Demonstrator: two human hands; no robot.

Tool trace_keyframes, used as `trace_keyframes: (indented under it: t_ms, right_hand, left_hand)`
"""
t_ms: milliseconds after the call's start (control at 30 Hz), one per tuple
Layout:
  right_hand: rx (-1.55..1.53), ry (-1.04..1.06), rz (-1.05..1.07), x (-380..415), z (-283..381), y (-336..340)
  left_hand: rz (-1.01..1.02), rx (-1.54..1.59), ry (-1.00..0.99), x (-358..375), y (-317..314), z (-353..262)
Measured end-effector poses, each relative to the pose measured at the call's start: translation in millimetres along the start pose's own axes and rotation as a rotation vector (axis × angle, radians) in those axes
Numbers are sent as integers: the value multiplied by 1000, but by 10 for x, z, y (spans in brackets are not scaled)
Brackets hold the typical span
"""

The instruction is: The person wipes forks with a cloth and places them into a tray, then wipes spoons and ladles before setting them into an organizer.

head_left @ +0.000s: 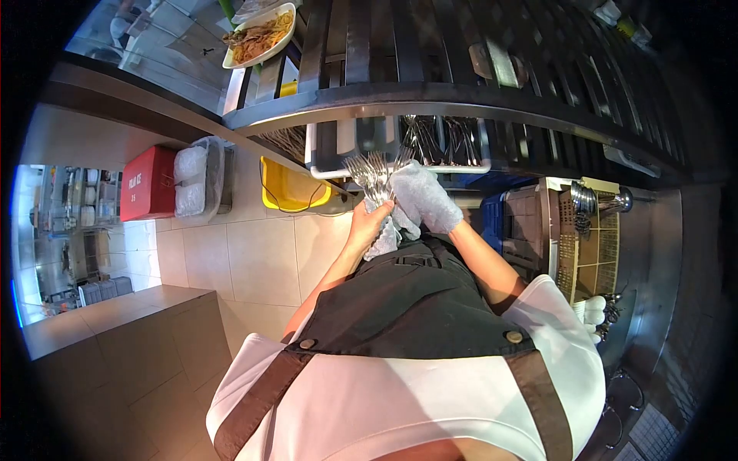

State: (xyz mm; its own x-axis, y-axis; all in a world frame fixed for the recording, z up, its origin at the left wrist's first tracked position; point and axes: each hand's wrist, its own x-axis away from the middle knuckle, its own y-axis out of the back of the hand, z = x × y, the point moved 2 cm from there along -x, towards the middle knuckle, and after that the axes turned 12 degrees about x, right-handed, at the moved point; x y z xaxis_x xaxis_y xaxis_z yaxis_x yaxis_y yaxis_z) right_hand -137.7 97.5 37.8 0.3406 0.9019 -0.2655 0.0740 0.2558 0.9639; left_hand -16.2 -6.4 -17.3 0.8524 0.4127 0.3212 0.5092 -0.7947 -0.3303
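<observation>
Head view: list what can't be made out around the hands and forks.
- Right hand: wrapped in a grey cloth, fingers hidden.
- Forks: handles hidden inside left hand and cloth; count unclear.
- Tray of cutlery: partly hidden behind the shelf rail.

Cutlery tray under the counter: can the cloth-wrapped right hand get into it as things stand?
Probably yes. The right hand, wrapped in a cloth, is right at the cutlery tray front edge, nothing between them, though it is busy with the forks.

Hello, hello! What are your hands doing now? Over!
Left hand grips bunch of forks. Right hand, wrapped in cloth, rubs them. Cutlery tray just beyond.
</observation>
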Motion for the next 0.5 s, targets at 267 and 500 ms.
trace_keyframes:
  t_ms: [267,500]
  right_hand:
    - [188,91,134,54,-37,81]
    - [-1306,-963,-91,7,-218,-226]
  left_hand:
    - [14,-56,43,-56,71,106]
    - [38,-40,20,5,22,108]
